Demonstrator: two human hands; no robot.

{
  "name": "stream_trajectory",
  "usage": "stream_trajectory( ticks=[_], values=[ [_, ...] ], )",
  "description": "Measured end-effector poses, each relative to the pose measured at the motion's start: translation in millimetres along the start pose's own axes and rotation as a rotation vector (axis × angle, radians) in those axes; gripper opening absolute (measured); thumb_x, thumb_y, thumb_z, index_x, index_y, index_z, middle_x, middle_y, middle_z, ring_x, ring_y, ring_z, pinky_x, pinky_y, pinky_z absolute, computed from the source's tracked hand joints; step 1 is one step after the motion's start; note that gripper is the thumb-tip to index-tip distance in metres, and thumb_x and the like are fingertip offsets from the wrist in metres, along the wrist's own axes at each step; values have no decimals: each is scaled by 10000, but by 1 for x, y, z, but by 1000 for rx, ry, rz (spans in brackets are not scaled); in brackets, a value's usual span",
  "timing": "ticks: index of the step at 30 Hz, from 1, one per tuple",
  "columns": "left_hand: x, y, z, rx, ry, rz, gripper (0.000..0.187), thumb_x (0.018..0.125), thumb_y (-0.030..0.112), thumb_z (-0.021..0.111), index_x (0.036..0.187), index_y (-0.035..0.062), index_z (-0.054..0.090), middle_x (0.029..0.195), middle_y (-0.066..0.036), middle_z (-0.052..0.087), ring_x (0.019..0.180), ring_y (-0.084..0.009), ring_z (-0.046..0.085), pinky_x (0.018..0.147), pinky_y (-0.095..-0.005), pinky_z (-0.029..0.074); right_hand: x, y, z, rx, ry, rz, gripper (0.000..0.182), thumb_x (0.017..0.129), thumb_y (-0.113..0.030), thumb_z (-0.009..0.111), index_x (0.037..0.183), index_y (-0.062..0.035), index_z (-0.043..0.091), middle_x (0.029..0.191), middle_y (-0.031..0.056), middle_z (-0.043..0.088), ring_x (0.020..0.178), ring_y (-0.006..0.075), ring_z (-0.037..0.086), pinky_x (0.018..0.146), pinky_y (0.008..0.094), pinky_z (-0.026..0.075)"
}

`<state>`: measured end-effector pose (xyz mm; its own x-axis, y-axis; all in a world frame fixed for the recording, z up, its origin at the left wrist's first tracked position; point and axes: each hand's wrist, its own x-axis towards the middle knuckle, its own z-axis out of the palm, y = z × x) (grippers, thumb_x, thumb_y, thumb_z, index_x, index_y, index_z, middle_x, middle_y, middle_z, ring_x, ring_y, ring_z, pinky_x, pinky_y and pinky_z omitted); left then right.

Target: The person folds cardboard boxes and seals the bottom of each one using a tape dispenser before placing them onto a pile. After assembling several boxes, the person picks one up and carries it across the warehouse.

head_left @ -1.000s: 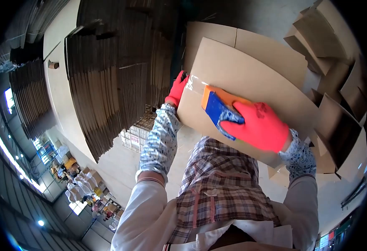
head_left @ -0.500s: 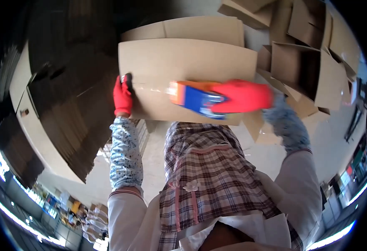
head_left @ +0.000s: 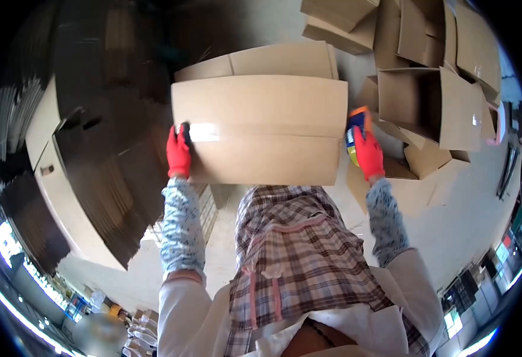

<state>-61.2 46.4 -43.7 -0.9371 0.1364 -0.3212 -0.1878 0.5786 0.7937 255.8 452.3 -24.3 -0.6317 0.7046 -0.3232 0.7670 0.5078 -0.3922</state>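
A cardboard box (head_left: 261, 157) is in front of my body, and a shiny strip of clear tape shows at the left end of its seam. My left hand (head_left: 178, 153), in a red glove, grips the box's left edge. On the right side, my red-gloved right hand (head_left: 368, 153) is closed around an orange and blue tape dispenser (head_left: 359, 121) beside the box's right end. Part of the dispenser is hidden by the fingers. Behind the box's upper edge, a raised cardboard flap (head_left: 279, 59) is visible.
Several open cardboard boxes (head_left: 469, 110) are piled on the floor at the right. Tall stacks of flattened cardboard (head_left: 106, 196) stand close on the left. A pale grid-sided crate (head_left: 207, 213) shows below the box.
My right hand has carried the tape dispenser from the middle of the box to its right end. The box appears slightly lower, with my left hand still on its left edge.
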Motion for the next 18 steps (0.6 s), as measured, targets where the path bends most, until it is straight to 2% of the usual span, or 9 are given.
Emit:
stream_trajectory(
  ticks=[1, 4, 5, 6, 7, 9, 10, 13, 18],
  values=[
    [-12, 27, 0, -81, -11, -72, 473, 985, 277, 480, 1309, -66, 441, 1173, -209, 609, 1099, -264, 581, 948, -319, 432, -12, -15, 5, 13, -10, -15, 512, 901, -466, 496, 1111, -4, 562, 1033, 262, 619, 980, 412, 582, 858, 439, 453],
    [-11, 59, 0, 216, -6, -66, 581, 933, 410, 525, 1333, -1, 434, 1118, -230, 614, 1069, -324, 591, 933, -372, 442, -3, -33, 52, -70, 597, -93, 365, 908, -328, 531, 1140, -47, 549, 929, 284, 614, 866, 423, 594, 770, 471, 457],
    [-7, 59, 2, 302, -16, -100, 621, 912, 456, 536, 1344, 24, 427, 1120, -237, 605, 1076, -346, 582, 934, -395, 440, 8, -17, 63, -129, 545, -104, 393, 921, -313, 523, 1216, -55, 501, 938, 247, 627, 841, 383, 610, 745, 446, 456],
    [-9, 69, 0, 428, 42, 33, 698, 887, 519, 532, 1368, 33, 392, 1246, -224, 543, 1119, -387, 541, 959, -444, 415, 8, -59, 14, 578, 256, 62, 412, 953, -292, 471, 1299, -72, 435, 979, 211, 627, 855, 335, 615, 748, 405, 458],
    [-20, 111, -17, 638, -90, 19, 718, 889, 487, 551, 1400, 25, 349, 1376, -221, 434, 1216, -388, 471, 1009, -428, 381, 2, -66, 5, 614, 261, -12, 412, 953, -292, 471, 1299, -72, 435, 979, 211, 627, 855, 335, 615, 748, 405, 458],
    [-38, 151, -48, 135, -57, 471, 763, 877, 410, 602, 1447, 26, 268, 1466, -187, 336, 1340, -335, 352, 1088, -398, 296, 8, -56, -15, 671, 261, -224, 498, 950, -374, 475, 1318, -44, 426, 1167, 181, 582, 1073, 308, 556, 915, 353, 421],
    [-61, 202, -75, -220, -176, 494, 792, 863, 358, 631, 1464, 37, 226, 1489, -166, 295, 1378, -292, 282, 1112, -383, 246, 0, -61, -24, 327, 242, 221, 552, 940, -396, 490, 1309, 12, 450, 1266, 192, 538, 1172, 328, 501, 985, 368, 384],
    [-158, 310, -159, -896, -378, 538, 870, 823, 218, 682, 1486, 33, 150, 1540, -108, 179, 1430, -217, 155, 1144, -367, 145, -19, -127, -55, 506, 424, -7, 582, 917, -404, 533, 1266, 59, 474, 1221, 244, 551, 1131, 372, 521, 950, 390, 405],
    [-239, 352, -212, -928, -400, 1079, 922, 760, 168, 712, 1480, 12, 157, 1534, -131, 181, 1431, -249, 151, 1142, -378, 141, -17, -199, -33, 193, 247, -559, 488, 896, -400, 553, 1078, 51, 525, 965, 259, 606, 894, 411, 569, 810, 452, 432]
  ],
)
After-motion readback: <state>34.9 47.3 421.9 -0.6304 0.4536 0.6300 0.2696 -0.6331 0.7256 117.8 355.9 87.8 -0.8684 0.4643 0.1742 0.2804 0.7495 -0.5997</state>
